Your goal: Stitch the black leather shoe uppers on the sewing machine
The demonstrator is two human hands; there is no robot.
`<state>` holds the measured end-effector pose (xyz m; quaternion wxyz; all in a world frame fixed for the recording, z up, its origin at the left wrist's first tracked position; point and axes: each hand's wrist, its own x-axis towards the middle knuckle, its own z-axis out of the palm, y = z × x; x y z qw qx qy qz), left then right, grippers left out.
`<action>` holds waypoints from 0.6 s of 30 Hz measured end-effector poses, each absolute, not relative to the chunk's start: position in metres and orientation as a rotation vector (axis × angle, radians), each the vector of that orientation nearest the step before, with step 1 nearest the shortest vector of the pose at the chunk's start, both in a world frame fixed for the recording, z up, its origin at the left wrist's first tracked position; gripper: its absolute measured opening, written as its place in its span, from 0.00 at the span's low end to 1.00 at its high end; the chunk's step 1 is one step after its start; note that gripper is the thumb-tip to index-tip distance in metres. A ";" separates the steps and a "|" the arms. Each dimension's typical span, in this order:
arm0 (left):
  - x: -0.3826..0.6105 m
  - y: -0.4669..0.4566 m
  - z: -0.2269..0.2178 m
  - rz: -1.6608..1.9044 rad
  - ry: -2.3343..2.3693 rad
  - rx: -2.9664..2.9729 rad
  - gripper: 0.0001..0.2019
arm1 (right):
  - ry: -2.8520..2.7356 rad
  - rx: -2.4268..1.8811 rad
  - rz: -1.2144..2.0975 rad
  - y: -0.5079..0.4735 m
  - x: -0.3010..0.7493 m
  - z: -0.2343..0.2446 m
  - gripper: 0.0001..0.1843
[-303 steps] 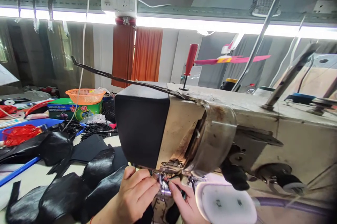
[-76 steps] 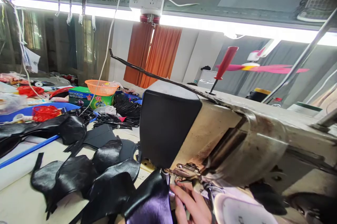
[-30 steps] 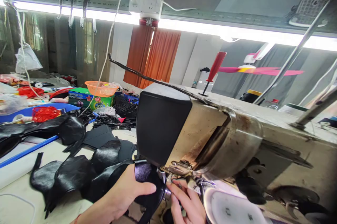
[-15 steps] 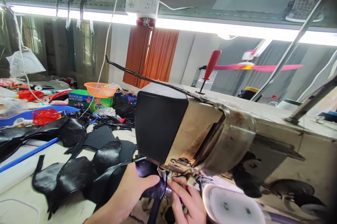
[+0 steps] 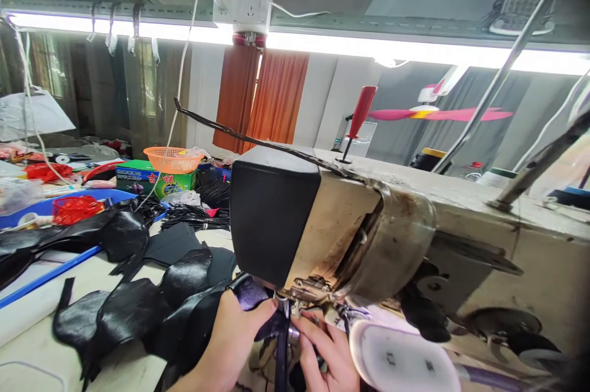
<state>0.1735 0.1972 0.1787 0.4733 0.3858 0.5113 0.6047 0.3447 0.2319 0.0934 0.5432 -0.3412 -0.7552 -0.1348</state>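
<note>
Lower centre: left hand (image 5: 225,343) and right hand (image 5: 322,352) pinch the black leather piece (image 5: 251,294) under the sewing machine (image 5: 322,226), steadying it at the needle.

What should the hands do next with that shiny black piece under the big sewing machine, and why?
Probably nudge the shiny black leather piece a little further under the metal presser foot of the worn beige sewing machine. The left hand grips the piece right at the foot, and the right hand pinches close beside it, so both seem set to guide it.
</note>
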 end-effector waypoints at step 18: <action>0.178 0.191 0.173 1.337 1.351 0.987 0.25 | -1.848 -0.724 -0.286 0.230 0.348 0.095 0.14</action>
